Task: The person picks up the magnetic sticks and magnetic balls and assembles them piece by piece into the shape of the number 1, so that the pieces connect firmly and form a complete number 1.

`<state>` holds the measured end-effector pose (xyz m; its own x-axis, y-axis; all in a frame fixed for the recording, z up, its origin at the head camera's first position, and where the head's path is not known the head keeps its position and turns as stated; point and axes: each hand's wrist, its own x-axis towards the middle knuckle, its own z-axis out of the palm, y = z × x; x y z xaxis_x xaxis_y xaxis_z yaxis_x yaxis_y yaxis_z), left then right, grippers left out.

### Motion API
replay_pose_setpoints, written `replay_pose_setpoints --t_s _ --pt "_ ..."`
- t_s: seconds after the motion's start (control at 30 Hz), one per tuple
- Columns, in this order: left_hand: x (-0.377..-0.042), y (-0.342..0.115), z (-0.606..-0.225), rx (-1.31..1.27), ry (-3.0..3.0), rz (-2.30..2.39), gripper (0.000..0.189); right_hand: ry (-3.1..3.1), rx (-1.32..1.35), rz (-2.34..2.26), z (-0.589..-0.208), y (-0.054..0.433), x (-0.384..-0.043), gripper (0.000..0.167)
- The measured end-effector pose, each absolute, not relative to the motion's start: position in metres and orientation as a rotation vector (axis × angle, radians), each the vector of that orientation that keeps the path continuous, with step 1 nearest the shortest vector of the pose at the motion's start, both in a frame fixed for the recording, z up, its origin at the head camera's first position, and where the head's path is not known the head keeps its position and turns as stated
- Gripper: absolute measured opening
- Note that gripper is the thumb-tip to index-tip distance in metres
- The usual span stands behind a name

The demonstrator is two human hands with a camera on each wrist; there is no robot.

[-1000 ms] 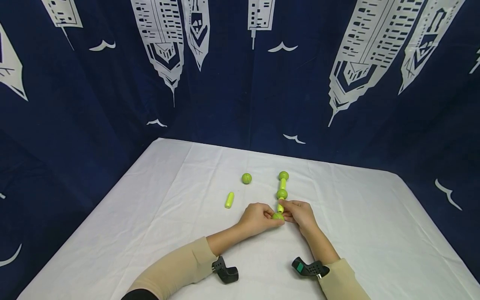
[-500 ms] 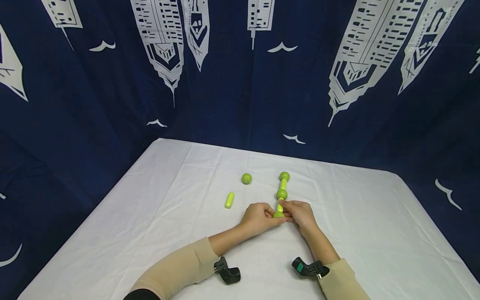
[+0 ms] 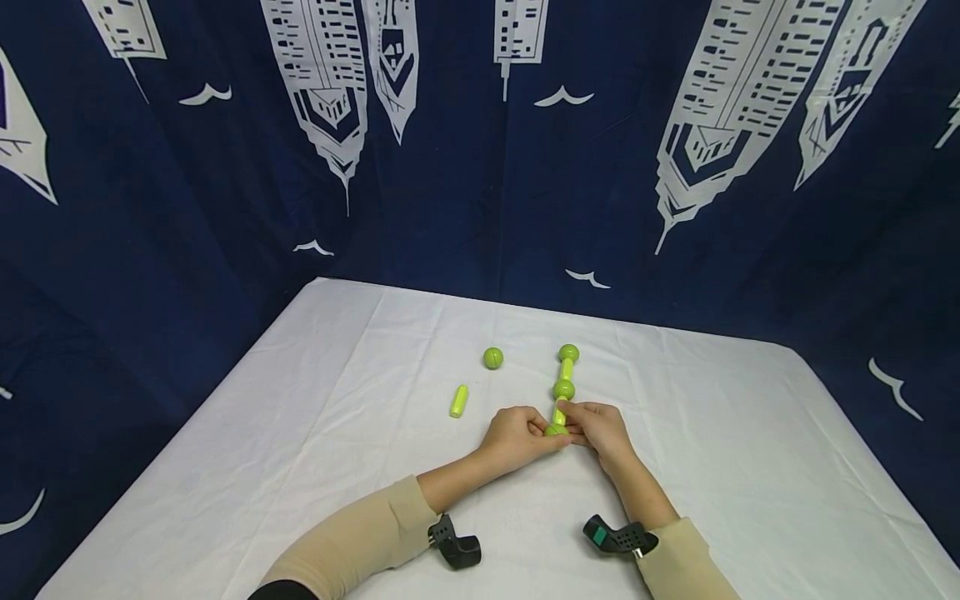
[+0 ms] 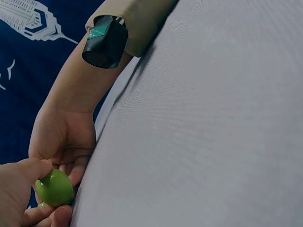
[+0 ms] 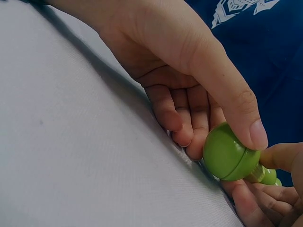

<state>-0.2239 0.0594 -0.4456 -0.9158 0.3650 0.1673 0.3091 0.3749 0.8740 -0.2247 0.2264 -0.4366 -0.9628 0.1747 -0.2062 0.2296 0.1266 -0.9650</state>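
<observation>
Seemingly joined: three-ball chain [image 3: 564, 389] | left hand [image 3: 517, 433] pinching end ball [image 3: 556, 431], right hand [image 3: 603, 429] pinching adjoining rod [image 3: 560, 415] | unattached: loose ball [image 3: 492, 358], loose rod [image 3: 459, 401]

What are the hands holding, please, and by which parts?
The left hand pinches the nearest green ball by opposite sides; the right hand holds the adjoining yellow-green rod, its exact contact partly hidden.

The glossy green near ball [image 3: 556, 430] has met the lower end of the slim yellow-green rod [image 3: 560, 414], which showed plainly a second ago; the left hand [image 3: 517, 432] has edged slightly right, as has the round green far ball [image 3: 569, 353].
</observation>
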Motion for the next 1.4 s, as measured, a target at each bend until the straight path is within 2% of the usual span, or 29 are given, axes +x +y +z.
replay_pose_setpoints --t_s 0.63,1.4 --pt "-0.225 0.06 -0.447 0.614 2.53 1.664 0.027 2.321 0.482 -2.036 -0.439 0.226 -0.228 0.032" --pt "-0.237 0.062 -0.442 0.605 2.539 1.633 0.027 2.489 0.383 -1.815 -0.426 0.231 -0.214 0.034"
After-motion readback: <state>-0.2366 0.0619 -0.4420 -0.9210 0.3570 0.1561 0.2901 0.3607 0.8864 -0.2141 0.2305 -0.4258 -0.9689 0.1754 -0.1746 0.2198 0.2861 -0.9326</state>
